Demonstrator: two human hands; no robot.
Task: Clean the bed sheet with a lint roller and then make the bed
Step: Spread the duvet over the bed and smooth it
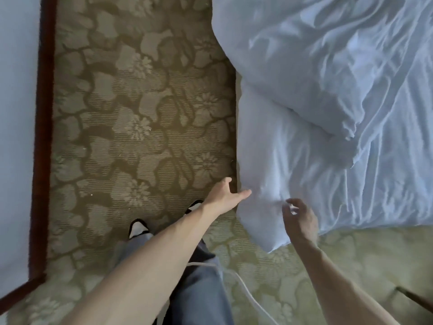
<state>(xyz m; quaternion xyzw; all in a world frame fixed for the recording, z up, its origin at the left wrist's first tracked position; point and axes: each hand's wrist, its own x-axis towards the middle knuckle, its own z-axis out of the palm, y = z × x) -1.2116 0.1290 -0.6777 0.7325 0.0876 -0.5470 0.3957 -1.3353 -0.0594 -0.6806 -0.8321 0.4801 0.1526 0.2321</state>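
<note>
A white bed sheet [293, 174] covers the bed's corner on the right, wrinkled, with one corner hanging toward the carpet. A crumpled white duvet [316, 66] lies over the bed above it. My left hand [226, 194] is open, fingers spread, its fingertips touching the sheet's hanging left edge. My right hand [298, 219] hovers over the sheet's lower corner with fingers curled and apart, holding nothing. No lint roller is in view.
Floral patterned carpet [140, 125] fills the aisle between the bed and a white wall [16, 113] with a dark wooden baseboard [43, 137] on the left. My shoes [138, 228] and jeans are below. A white cord [246, 287] lies on the carpet.
</note>
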